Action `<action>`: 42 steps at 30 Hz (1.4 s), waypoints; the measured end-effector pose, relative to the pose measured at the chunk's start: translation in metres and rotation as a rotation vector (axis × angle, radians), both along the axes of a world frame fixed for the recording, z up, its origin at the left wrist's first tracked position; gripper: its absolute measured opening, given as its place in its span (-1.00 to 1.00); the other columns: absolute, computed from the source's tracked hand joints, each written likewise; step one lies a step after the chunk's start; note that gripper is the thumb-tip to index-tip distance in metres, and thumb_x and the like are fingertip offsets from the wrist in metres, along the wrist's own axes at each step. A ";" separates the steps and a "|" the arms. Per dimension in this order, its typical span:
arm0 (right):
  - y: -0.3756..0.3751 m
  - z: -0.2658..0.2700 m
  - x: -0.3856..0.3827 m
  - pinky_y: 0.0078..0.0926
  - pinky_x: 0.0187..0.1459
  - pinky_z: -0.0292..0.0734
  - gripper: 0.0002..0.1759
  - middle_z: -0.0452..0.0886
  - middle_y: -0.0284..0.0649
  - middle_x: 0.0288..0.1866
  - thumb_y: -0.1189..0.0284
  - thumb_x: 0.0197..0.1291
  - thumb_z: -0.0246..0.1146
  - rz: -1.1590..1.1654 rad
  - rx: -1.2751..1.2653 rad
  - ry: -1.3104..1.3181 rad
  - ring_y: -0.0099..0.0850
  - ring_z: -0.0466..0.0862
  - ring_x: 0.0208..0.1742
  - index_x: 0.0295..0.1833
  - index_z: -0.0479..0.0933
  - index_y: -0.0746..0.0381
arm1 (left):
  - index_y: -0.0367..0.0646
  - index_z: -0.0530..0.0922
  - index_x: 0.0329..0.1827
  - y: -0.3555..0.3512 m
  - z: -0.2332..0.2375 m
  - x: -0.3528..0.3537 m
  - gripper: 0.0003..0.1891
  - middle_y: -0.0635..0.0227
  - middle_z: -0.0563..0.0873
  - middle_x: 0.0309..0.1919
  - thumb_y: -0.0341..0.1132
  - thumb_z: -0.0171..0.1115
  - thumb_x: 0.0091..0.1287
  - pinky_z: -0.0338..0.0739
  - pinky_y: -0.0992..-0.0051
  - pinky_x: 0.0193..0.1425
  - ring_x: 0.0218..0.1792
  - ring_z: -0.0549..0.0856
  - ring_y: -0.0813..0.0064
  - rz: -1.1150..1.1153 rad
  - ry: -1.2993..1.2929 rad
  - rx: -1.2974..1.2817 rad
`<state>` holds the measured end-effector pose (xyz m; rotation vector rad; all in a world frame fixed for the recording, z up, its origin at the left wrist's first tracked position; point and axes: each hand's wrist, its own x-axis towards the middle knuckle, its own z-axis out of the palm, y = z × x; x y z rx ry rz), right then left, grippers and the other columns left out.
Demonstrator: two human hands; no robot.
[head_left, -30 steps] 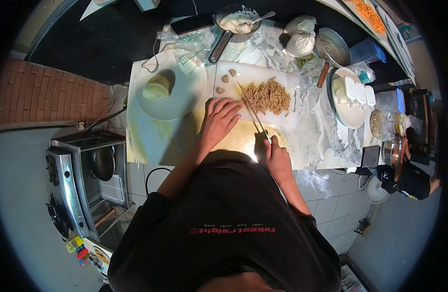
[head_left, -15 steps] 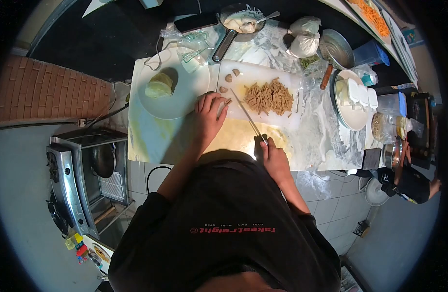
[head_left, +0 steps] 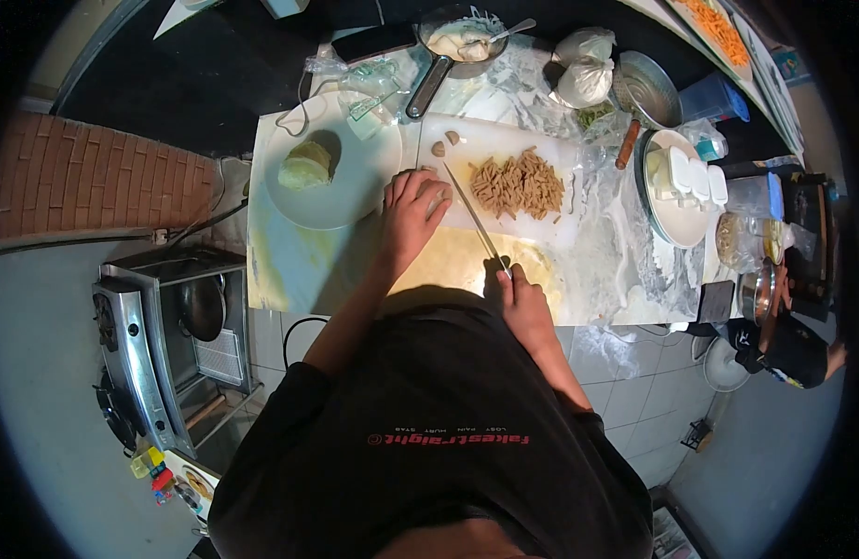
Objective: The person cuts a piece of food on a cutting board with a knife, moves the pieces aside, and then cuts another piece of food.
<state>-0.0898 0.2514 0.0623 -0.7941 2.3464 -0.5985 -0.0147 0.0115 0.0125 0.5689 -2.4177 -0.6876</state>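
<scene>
Head: right hand (head_left: 528,303) grips knife (head_left: 478,220)

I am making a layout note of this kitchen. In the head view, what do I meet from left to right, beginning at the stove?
Stove → pale green vegetable → left hand → brown strips → wooden handle → white containers.

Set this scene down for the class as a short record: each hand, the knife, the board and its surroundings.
left hand: fingers bent at the board's left side; anything beneath hidden
right hand: grips the knife
knife: blade slants between left hand and strips
cutting board: bears brown strips, two loose brown pieces
left of board: plate with pale green piece
beyond board: pan with spoon
</scene>
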 end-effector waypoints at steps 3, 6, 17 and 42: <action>-0.002 -0.002 0.002 0.21 -0.26 0.62 -0.58 0.68 0.31 -0.36 0.15 0.64 0.02 -0.017 -0.001 -0.025 0.33 0.69 -0.26 0.17 0.47 0.31 | -0.05 0.71 -0.05 -0.004 -0.006 0.000 -0.76 0.40 0.65 0.08 -0.34 0.47 0.23 0.39 0.20 0.32 0.20 0.55 0.25 -0.025 0.009 0.005; -0.003 -0.002 0.002 0.22 -0.22 0.62 -0.57 0.69 0.32 -0.34 0.14 0.64 0.02 -0.033 -0.015 -0.054 0.34 0.69 -0.23 0.23 0.49 0.30 | -0.04 0.70 -0.08 -0.007 -0.010 0.001 -0.78 0.42 0.65 0.02 -0.36 0.47 0.22 0.40 0.21 0.28 0.15 0.57 0.24 -0.037 0.025 0.035; -0.003 0.001 0.001 0.24 -0.20 0.61 -0.57 0.68 0.33 -0.36 0.13 0.63 0.02 -0.044 0.004 -0.076 0.36 0.69 -0.22 0.21 0.50 0.29 | 0.00 0.73 -0.13 0.002 -0.001 -0.005 -0.86 0.45 0.64 -0.05 -0.38 0.42 0.27 0.42 0.20 0.22 0.07 0.57 0.26 0.015 0.003 -0.052; -0.010 0.004 0.006 0.27 -0.29 0.56 -0.64 0.66 0.35 -0.37 0.22 0.66 -0.02 -0.018 -0.002 -0.083 0.36 0.67 -0.28 0.07 0.38 0.35 | 0.07 0.73 -0.05 0.019 -0.014 -0.005 -0.77 0.48 0.60 0.04 -0.26 0.51 0.24 0.35 0.21 0.24 0.17 0.52 0.30 0.075 0.043 0.048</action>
